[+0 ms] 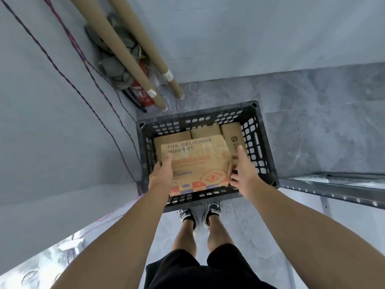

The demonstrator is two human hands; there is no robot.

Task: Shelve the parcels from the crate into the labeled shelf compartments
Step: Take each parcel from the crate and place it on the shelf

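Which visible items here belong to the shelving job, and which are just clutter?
Job: black plastic lattice crate; printed brown cardboard parcel, held by left hand and right hand; plain brown cardboard parcels behind it; grey metal shelf frame.
Lying about: two long cardboard tubes; red fire extinguisher; grey cloth bundle; twisted wall cables.

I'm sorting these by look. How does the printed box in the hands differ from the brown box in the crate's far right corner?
The printed box carries large lettering and orange and purple graphics; the far-right box shows only a small black mark. The printed box lies on top, gripped by the left hand and right hand; the far-right box sits lower, beside the crate wall. Both are brown cardboard.
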